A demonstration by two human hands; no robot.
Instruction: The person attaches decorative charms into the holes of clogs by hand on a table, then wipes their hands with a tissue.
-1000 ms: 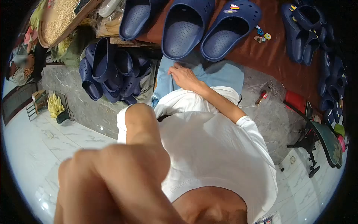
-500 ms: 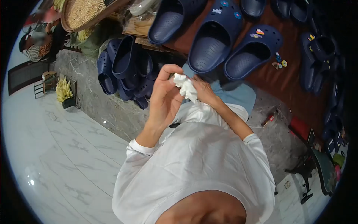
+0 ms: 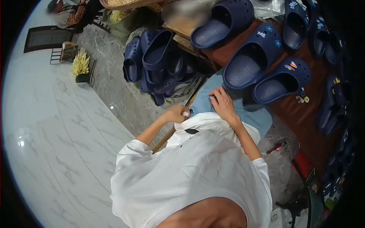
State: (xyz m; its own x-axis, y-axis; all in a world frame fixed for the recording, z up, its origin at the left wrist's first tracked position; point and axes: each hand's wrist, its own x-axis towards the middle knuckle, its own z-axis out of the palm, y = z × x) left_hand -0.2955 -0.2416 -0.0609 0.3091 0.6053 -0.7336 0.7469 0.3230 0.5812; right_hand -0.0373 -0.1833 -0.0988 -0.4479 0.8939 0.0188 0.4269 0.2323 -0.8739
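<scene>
My left hand (image 3: 175,113) is closed at the left side of my lap, and a bit of crumpled white tissue (image 3: 186,114) shows at its fingertips. My right hand (image 3: 224,103) lies on the light blue cloth (image 3: 203,99) over my lap, fingers loosely bent and apart, holding nothing. Just beyond it are two navy clogs on the brown surface: a larger clog (image 3: 243,70) with flower charms and a smaller clog (image 3: 279,89) with colourful charms. Several small loose charms (image 3: 302,99) lie beside the smaller one.
A pile of navy clogs (image 3: 156,64) sits to the left on the grey marble floor (image 3: 110,83). More decorated clogs line the right side of the brown surface (image 3: 283,114). Farther left stand a pot of yellow plants (image 3: 80,64) and a seated person (image 3: 70,17).
Both hands have come down to my lap and moved apart. The white tissue, earlier raised between them, is now mostly hidden in my left hand. The view has shifted.
</scene>
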